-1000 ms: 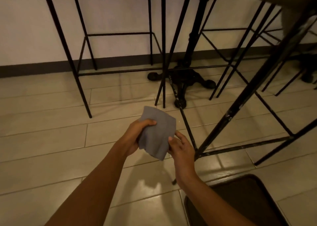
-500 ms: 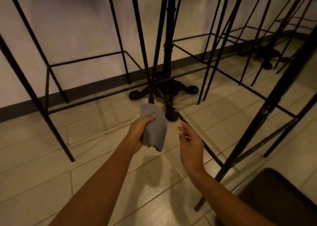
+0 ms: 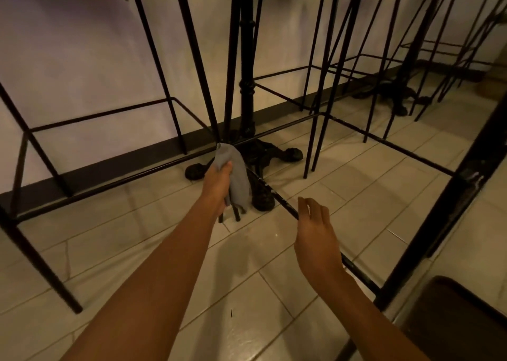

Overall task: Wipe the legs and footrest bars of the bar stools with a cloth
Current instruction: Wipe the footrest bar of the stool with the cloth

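My left hand [image 3: 218, 186] grips a grey cloth [image 3: 238, 176] and holds it wrapped around the lower ends of thin black stool legs [image 3: 229, 212] near the floor. The legs' feet poke out just below the cloth. My right hand [image 3: 315, 229] hovers with relaxed fingers beside a scuffed black footrest bar [image 3: 277, 196] that runs diagonally toward me; whether it touches the bar I cannot tell. Another stool leg [image 3: 452, 204], thick and chipped, rises on the right.
A black cast-iron table pedestal [image 3: 247, 91] with clawed feet stands right behind the cloth. More black wire bar stools [image 3: 164, 105] line the white wall with its dark baseboard. The floor is light tile. A dark seat [image 3: 452, 322] fills the lower right corner.
My left hand has carried the cloth forward and closed it around the stool legs. My right hand, which let the cloth go earlier, has drifted right beside the footrest bar.
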The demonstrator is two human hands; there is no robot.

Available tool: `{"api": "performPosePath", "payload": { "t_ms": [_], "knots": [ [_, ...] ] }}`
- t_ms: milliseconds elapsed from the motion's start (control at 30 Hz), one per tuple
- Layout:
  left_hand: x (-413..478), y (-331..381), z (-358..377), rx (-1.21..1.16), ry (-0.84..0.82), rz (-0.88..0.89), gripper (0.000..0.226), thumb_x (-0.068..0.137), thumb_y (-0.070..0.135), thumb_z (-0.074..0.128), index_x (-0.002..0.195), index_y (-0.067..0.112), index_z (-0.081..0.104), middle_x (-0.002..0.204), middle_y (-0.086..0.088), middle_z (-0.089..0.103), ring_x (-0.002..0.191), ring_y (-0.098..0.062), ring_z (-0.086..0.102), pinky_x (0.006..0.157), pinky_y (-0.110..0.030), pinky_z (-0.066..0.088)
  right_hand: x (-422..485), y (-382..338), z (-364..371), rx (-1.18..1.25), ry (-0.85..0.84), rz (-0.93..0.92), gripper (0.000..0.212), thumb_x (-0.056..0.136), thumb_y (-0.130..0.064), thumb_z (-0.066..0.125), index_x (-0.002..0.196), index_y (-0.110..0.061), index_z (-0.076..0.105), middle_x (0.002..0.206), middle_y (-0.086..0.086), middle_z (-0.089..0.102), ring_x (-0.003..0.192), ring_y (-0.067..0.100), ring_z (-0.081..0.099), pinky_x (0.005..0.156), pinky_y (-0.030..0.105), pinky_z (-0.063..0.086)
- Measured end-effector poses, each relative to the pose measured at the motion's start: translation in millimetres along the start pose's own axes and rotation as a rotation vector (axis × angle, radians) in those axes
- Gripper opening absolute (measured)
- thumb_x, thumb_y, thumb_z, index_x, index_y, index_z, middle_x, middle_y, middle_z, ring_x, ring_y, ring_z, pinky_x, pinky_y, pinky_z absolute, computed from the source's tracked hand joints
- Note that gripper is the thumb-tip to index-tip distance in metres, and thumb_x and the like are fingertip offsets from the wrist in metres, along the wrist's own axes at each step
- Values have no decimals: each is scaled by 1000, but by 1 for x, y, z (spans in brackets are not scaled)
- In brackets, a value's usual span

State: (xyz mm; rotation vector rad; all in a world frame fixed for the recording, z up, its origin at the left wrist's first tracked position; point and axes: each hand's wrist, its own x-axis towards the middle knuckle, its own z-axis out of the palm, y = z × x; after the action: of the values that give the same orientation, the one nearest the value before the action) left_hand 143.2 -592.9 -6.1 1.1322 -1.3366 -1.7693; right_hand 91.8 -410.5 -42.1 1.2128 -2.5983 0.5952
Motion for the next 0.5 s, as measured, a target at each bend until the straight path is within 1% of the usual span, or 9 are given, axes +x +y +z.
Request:
{"api": "performPosePath", "payload": {
  "t_ms": [67,100,200,233,267,333,367,433,500],
  "knots": [
    [14,1,4,81,48,-7,39,98,26,42,131,7,47,126,-17,56,108,-29,58,92,-43,49,-1,1,2,-28,-85,61,55,65,17,65,118,6,55,101,22,64,91,33,60,71,37,54],
    [20,1,7,121,71,-5,40,98,27,42,133,10,46,127,-16,55,112,-30,56,96,-43,47,-1,3,3,-46,-73,67,49,72,15,61,120,4,54,97,20,65,89,31,60,69,36,53],
    [34,5,11,185,142,-7,39,98,28,38,128,7,51,126,-19,57,113,-35,55,96,-43,46,-2,6,7,-16,-122,74,43,83,10,51,125,1,49,102,17,64,94,28,60,74,33,51],
    [38,5,11,200,165,13,38,98,26,37,127,7,51,126,-20,56,113,-36,55,96,-43,46,-1,4,6,-5,-107,81,44,81,10,55,123,1,51,100,17,65,92,28,61,73,33,52],
    [40,5,12,221,182,58,36,98,24,37,129,8,49,126,-19,56,114,-36,55,97,-43,46,-1,5,6,3,-81,79,44,74,13,63,116,3,57,90,17,67,82,28,64,65,32,53],
    [45,4,11,250,209,164,36,98,20,38,133,11,44,129,-16,53,118,-33,52,101,-43,43,0,4,10,17,-14,80,48,50,17,78,94,4,66,66,14,66,57,25,64,46,26,51],
    [48,2,11,256,221,209,37,98,19,38,134,11,44,129,-16,53,119,-33,51,102,-42,42,1,5,14,10,35,71,50,41,17,81,87,3,67,59,12,64,49,22,62,41,24,49],
    [53,2,13,303,244,217,38,100,20,35,136,14,42,129,-18,52,119,-33,50,99,-41,40,1,7,17,-6,87,44,53,34,16,84,82,2,68,53,9,62,43,19,59,37,21,45],
    [58,2,16,359,228,185,40,101,21,32,139,17,38,131,-17,51,120,-33,49,100,-40,39,2,9,18,21,102,31,53,32,15,85,81,1,69,51,7,61,42,18,58,35,19,44]
  ]
}}
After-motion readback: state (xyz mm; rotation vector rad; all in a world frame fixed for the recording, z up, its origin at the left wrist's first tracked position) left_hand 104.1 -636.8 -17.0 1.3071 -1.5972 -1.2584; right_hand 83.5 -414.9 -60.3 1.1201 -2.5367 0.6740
